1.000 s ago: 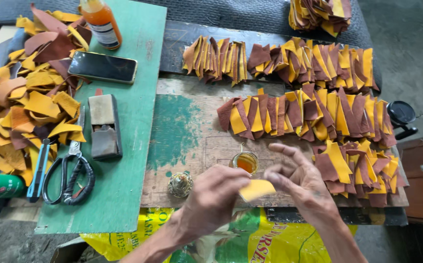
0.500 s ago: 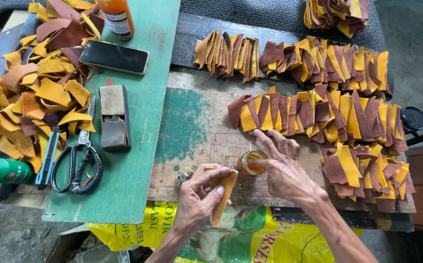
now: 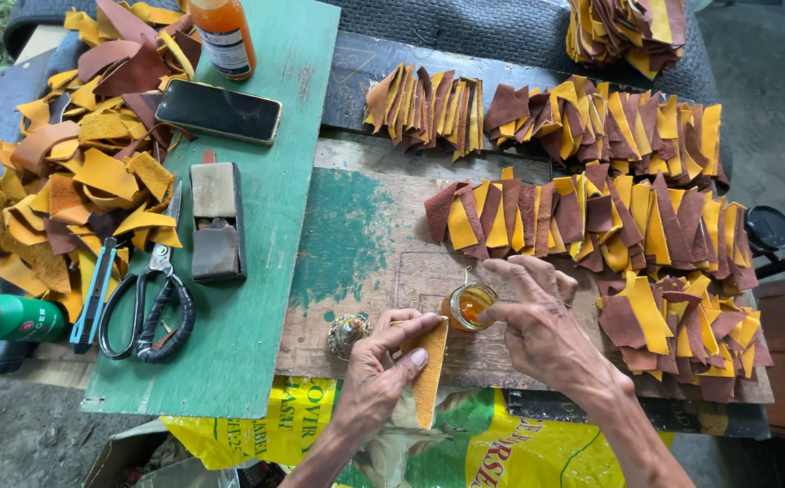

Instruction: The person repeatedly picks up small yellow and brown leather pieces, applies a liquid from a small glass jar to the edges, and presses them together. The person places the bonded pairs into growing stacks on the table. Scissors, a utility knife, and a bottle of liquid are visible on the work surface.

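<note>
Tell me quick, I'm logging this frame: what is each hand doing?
Left hand: closed on a yellow leather piece, held on edge.
Right hand: fingers at the small glass jar; firm grip cannot be told.

On the bench [image 3: 365, 235], the glass jar [image 3: 468, 305] sits between both hands, leather rows [image 3: 582, 212] behind it, scissors [image 3: 146, 312] and phone [image 3: 219, 111] far left.

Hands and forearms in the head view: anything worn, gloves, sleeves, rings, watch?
Both hands are bare. The left hand and right hand show no gloves, rings, or tape. No watch or bracelet on either wrist. Both forearms are uncovered down to the frame edge, so no sleeve shows. Fingernails are short.
</note>
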